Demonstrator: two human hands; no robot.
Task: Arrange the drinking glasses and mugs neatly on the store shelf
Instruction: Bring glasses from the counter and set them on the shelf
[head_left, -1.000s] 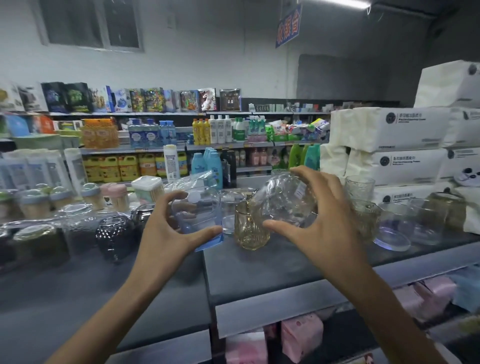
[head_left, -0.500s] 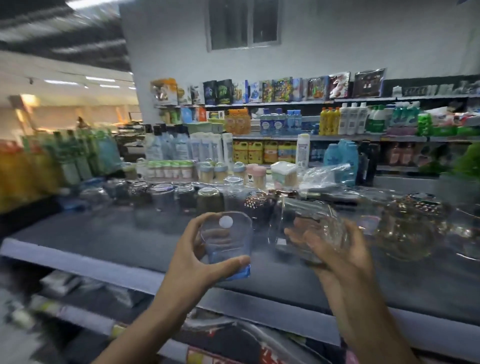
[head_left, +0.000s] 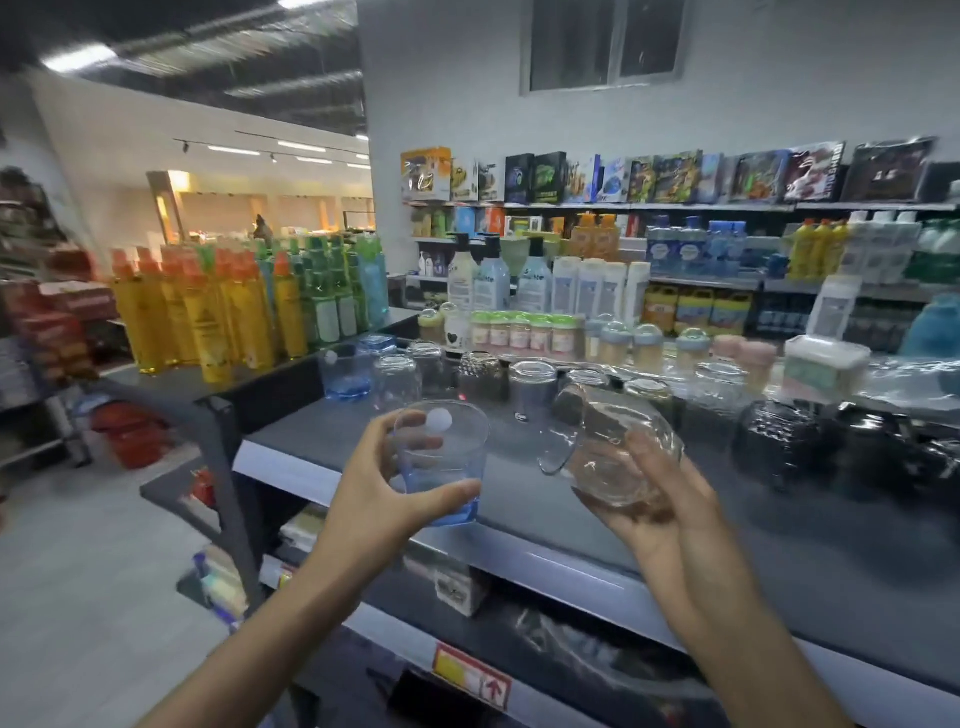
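Blue-tinted at its base, a clear tumbler (head_left: 441, 467) stands upright in the left hand (head_left: 363, 514) — thumb curled across the near side, fingers wrapped round the far side and visible through the glass. A round white sticker (head_left: 440, 420) sits near its rim. The tumbler is held over the front edge of the dark grey shelf (head_left: 831, 545), not touching it.

Just right of that hand, the right hand (head_left: 660, 525) cradles a rounded clear glass (head_left: 608, 452) from beneath, fingers curled up round its base. This glass is tipped on its side with its mouth facing the tumbler, and the two are near but apart.

Beyond both hands, towards the back of the shelf top, runs a row of upturned glasses (head_left: 532, 384). Beyond the left hand and a little to its left stands a second tumbler (head_left: 347, 374), also blue at the base. To the right of the right hand stand dark patterned glasses (head_left: 779, 436), blurred. Further left of the left hand — on the adjoining shelf — stand yellow bottles (head_left: 208, 322) with orange caps.
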